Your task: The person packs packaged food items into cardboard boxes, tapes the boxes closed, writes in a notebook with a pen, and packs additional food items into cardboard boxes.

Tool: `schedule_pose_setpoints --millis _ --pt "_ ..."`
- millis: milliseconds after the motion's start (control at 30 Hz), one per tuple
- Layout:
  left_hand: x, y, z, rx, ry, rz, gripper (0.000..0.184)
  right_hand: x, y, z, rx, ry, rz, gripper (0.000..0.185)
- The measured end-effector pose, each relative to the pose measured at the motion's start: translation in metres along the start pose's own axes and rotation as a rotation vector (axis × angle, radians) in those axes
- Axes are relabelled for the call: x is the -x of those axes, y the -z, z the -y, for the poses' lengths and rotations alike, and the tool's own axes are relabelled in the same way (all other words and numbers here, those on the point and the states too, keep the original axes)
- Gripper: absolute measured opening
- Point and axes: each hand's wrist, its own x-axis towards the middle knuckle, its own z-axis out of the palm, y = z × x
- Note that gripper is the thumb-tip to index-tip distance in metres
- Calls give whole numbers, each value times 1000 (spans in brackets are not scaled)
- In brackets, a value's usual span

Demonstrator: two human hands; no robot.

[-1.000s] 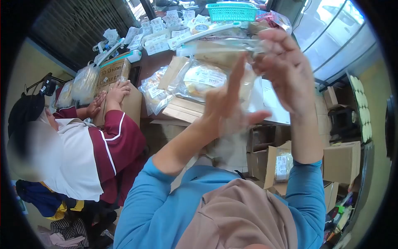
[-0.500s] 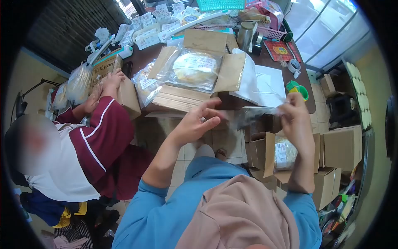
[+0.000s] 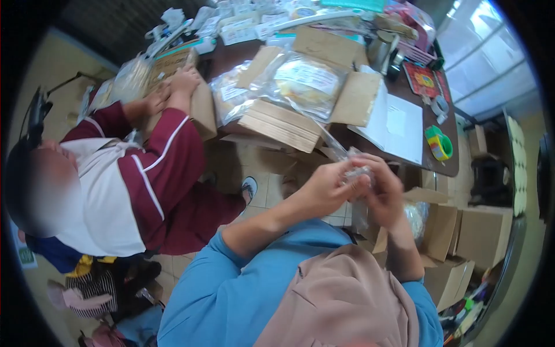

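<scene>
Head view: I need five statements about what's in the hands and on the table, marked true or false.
1. The left hand and right hand hold crumpled clear plastic. True.
2. The open box on the table has nothing in it. False: a labelled clear bag lies among its flaps.
3. White paper lies right of the open box in the picture. True.
4. The co-worker's hands rest on the white paper. False: they rest on a cardboard box.
5. The co-worker's sleeves are maroon. True.

We see clear plastic (image 3: 356,172), crumpled and shiny, bunched between our left hand (image 3: 328,188) and right hand (image 3: 383,188); a narrow strip slants up-left; a loose end hangs below.
</scene>
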Motion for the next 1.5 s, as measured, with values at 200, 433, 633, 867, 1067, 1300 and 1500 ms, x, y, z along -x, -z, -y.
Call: schedule_pose_setpoints --millis 200,433,633,867,1067,1300,1500 --pt "19 18 -37 -60 -123 153 36 -25 10 35 4 88 8 33" --pt "52 39 -69 -213 -134 55 22 -45 25 57 166 155 -40 20" --pt "60 66 -49 -56 -143 -143 26 -62 39 55 77 222 -78 16" --pt "37 52 -38 -102 -226 -131 33 -65 2 36 -85 -214 269 24" --pt "44 102 -30 -245 -124 -582 27 -46 136 -23 -289 53 -465 14" --pt "34 159 56 -581 -48 -950 22 -28 112 -137 -44 -478 -638 19" --pt "-57 251 96 -493 -187 -830 22 -83 43 -144 340 -349 -340 32"
